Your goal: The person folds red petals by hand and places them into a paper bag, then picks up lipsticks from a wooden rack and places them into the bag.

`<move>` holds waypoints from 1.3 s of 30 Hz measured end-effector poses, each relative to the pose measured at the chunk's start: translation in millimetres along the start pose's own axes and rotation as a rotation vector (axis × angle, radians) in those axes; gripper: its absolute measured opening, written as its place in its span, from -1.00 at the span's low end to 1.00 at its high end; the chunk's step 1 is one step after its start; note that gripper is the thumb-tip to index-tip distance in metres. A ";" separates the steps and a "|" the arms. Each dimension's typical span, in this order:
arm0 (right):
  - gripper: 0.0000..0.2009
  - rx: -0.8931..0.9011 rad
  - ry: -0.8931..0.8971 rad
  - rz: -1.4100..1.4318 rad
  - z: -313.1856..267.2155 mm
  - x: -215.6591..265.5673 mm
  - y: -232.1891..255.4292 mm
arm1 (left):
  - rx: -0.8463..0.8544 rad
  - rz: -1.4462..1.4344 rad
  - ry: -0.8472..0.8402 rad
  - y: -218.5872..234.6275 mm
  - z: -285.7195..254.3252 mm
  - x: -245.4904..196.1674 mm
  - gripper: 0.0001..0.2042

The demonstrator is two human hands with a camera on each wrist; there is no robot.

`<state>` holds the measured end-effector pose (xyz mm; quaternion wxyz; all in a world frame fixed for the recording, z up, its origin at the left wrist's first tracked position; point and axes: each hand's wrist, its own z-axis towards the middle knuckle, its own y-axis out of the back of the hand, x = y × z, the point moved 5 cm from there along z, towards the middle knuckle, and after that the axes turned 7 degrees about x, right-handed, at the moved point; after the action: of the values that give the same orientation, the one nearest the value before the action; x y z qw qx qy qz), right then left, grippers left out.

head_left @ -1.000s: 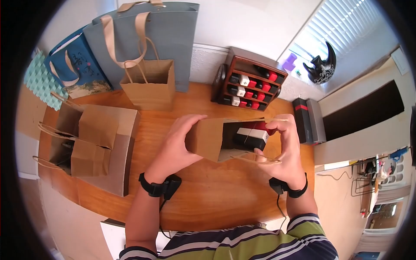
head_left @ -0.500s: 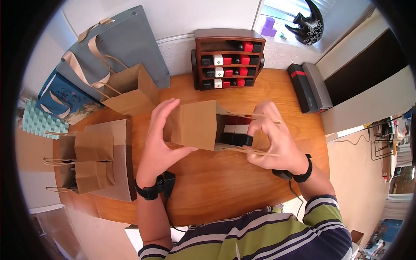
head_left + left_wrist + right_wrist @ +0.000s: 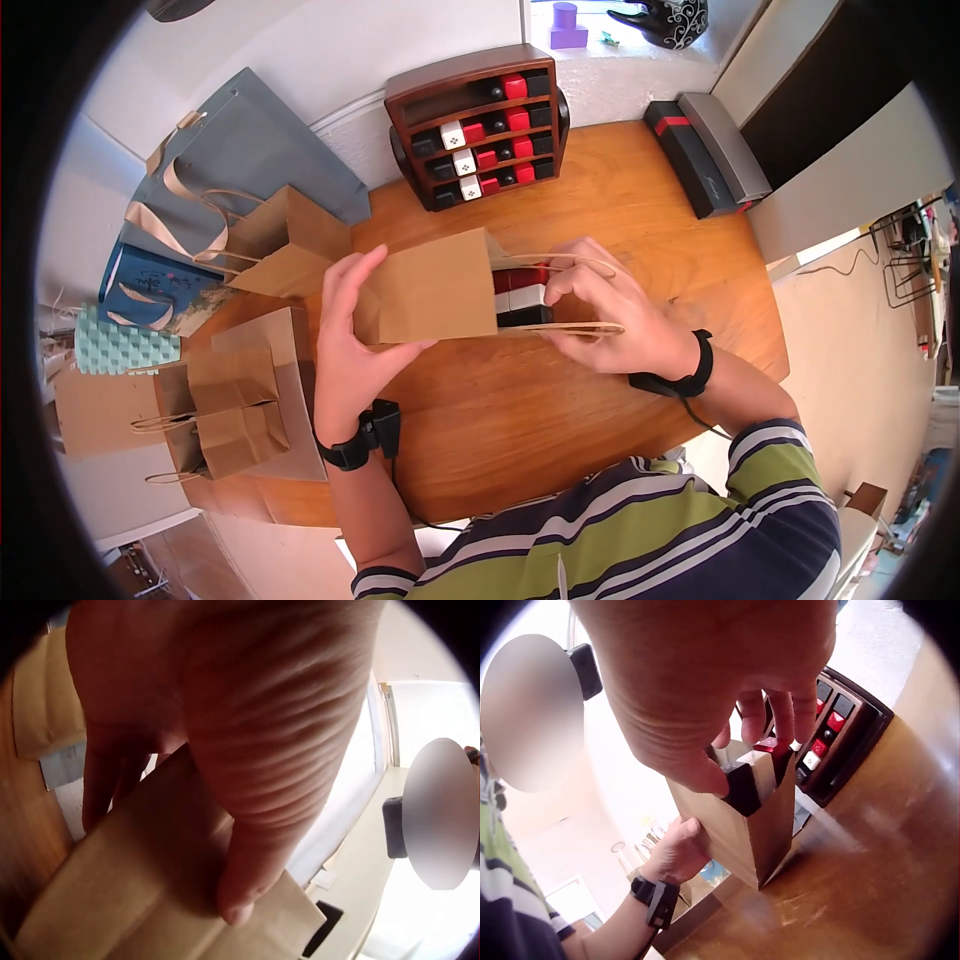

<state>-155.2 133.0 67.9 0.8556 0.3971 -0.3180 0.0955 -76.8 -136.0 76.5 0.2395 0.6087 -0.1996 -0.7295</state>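
A brown paper bag (image 3: 430,285) lies tipped in the head view, its mouth and twisted handles toward the right. My left hand (image 3: 345,345) grips its lower end, with the thumb on one side and the fingers on the other. Inside the mouth sit a black box (image 3: 742,789), a white box (image 3: 763,769) and a red box (image 3: 782,757), side by side. My right hand (image 3: 625,320) pinches this row at the opening, thumb against the black box and fingers over the red side. The bag hides the boxes' inner ends.
A dark wooden rack (image 3: 455,72) with several red, white and black pieces stands at the back. Paper bags (image 3: 240,375) lie on a flat box (image 3: 305,440) at left; another paper bag (image 3: 310,235) and larger gift bags (image 3: 260,140) are behind. Long boxes (image 3: 690,165) lie at back right.
The head view has turned, shifting the rack leftward. The bag has tipped so less of its inside shows. My right hand's fingers have closed in over the boxes' ends; my left hand keeps its grip.
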 end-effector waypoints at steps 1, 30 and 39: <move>-0.60 -0.002 0.004 0.001 2.1 1.7 0.0 | 0.011 0.012 0.000 1.4 -1.0 2.1 -0.09; -0.67 -0.095 0.028 0.033 16.4 15.8 -10.4 | -0.029 -0.404 0.077 14.2 -33.5 52.3 -0.02; -0.81 -0.219 0.002 0.023 14.0 3.0 3.6 | 0.004 -0.558 0.131 14.0 -38.0 51.7 -0.06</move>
<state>-161.0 124.8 78.8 0.8931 0.2974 -0.3300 0.0704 -45.3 -177.9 36.9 0.0408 0.6866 -0.0102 -0.7258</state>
